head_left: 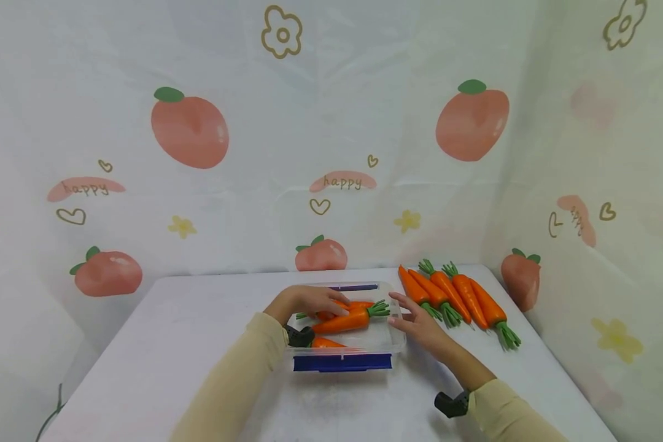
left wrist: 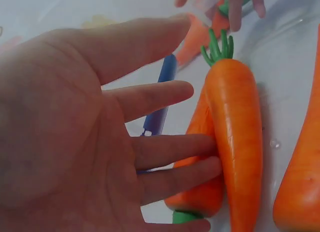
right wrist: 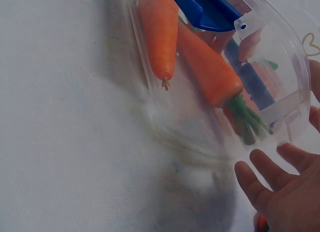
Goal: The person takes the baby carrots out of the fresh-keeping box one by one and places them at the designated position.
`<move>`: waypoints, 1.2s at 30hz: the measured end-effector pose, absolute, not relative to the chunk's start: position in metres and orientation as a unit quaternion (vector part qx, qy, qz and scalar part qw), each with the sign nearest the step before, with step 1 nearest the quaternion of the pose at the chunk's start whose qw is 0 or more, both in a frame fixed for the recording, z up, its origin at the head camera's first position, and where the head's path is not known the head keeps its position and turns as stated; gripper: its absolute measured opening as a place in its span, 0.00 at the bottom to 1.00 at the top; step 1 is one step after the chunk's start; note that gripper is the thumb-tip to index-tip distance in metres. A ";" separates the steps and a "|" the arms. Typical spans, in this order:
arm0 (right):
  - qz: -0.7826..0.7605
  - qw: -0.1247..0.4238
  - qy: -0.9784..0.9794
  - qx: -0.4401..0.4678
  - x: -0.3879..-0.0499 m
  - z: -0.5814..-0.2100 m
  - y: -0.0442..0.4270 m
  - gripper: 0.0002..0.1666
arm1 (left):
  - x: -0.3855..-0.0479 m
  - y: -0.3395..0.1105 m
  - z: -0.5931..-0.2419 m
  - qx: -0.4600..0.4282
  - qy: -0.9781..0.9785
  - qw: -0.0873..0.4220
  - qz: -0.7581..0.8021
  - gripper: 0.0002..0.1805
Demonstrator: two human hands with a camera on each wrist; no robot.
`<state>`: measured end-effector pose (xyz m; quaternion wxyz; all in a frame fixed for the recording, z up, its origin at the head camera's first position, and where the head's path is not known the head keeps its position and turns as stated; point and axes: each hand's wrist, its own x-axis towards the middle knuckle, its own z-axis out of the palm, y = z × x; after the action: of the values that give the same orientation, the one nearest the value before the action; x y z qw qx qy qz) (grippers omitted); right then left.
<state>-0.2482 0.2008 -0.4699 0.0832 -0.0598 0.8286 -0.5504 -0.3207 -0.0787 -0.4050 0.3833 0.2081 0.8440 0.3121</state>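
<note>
A clear plastic box (head_left: 396, 337) with blue latches holds several orange carrots. The left hand (head_left: 309, 301) reaches into it from the left, fingers extended over a carrot (head_left: 345, 321). In the left wrist view, the fingertips of that hand (left wrist: 100, 127) lie against a green-topped carrot (left wrist: 235, 122), which rests across another carrot (left wrist: 197, 194). Around the box's right end, the right hand (head_left: 425, 328) has its fingers spread at the rim. The right wrist view shows this hand (right wrist: 290, 187) beside the clear wall, holding nothing; contact with the wall is unclear.
Several carrots (head_left: 494, 304) with green tops lie side by side on the white table (head_left: 199, 344), right of the box. Behind the table hangs a white printed sheet (head_left: 254, 215). A dark cable (head_left: 59, 402) is at the lower left.
</note>
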 end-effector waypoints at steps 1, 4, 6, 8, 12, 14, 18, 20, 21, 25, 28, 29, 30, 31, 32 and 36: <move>-0.549 0.083 0.830 -0.059 -0.249 -0.470 0.201 0.44 | -0.321 -0.076 -0.404 0.208 0.846 0.387 0.301 0.28; -0.548 0.083 0.831 -0.056 -0.249 -0.470 0.201 0.44 | -0.320 -0.070 -0.404 0.211 0.851 0.399 0.269 0.28; -0.548 0.083 0.831 -0.055 -0.249 -0.471 0.201 0.44 | -0.319 -0.067 -0.406 0.210 0.852 0.403 0.259 0.27; -0.550 0.083 0.829 -0.054 -0.249 -0.471 0.201 0.43 | -0.319 -0.066 -0.408 0.202 0.855 0.402 0.259 0.27; -0.552 0.081 0.828 -0.052 -0.249 -0.471 0.200 0.43 | -0.319 -0.065 -0.413 0.183 0.854 0.401 0.276 0.28; -0.554 0.079 0.827 -0.052 -0.249 -0.471 0.200 0.42 | -0.319 -0.065 -0.415 0.175 0.852 0.404 0.282 0.29; -0.558 0.076 0.825 -0.054 -0.249 -0.471 0.200 0.39 | -0.318 -0.063 -0.417 0.163 0.846 0.415 0.293 0.29; -0.560 0.075 0.823 -0.055 -0.250 -0.472 0.200 0.39 | -0.318 -0.062 -0.417 0.155 0.845 0.419 0.294 0.28; -0.561 0.075 0.822 -0.055 -0.250 -0.471 0.199 0.39 | -0.317 -0.060 -0.417 0.151 0.844 0.421 0.295 0.27; -0.564 0.075 0.821 -0.054 -0.249 -0.471 0.199 0.40 | -0.314 -0.055 -0.417 0.135 0.846 0.420 0.298 0.26; -0.562 0.077 0.822 -0.056 -0.248 -0.470 0.199 0.41 | -0.312 -0.053 -0.417 0.134 0.851 0.415 0.295 0.26; -0.562 0.078 0.822 -0.056 -0.248 -0.470 0.199 0.41 | -0.311 -0.053 -0.416 0.136 0.853 0.411 0.290 0.26; -0.561 0.078 0.822 -0.058 -0.248 -0.469 0.199 0.41 | -0.311 -0.052 -0.416 0.141 0.856 0.408 0.285 0.26; -0.562 0.079 0.821 -0.058 -0.248 -0.469 0.199 0.41 | -0.311 -0.052 -0.415 0.146 0.859 0.403 0.280 0.26; -0.560 0.080 0.822 -0.061 -0.247 -0.469 0.200 0.41 | -0.311 -0.053 -0.415 0.151 0.861 0.399 0.277 0.25; -0.559 0.080 0.823 -0.059 -0.247 -0.468 0.200 0.40 | -0.310 -0.056 -0.409 0.172 0.867 0.384 0.267 0.25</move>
<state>-0.2471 0.1998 -0.4679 0.0802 -0.0591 0.8232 -0.5590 -0.3097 -0.0557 -0.4093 0.3844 0.1718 0.8670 0.2665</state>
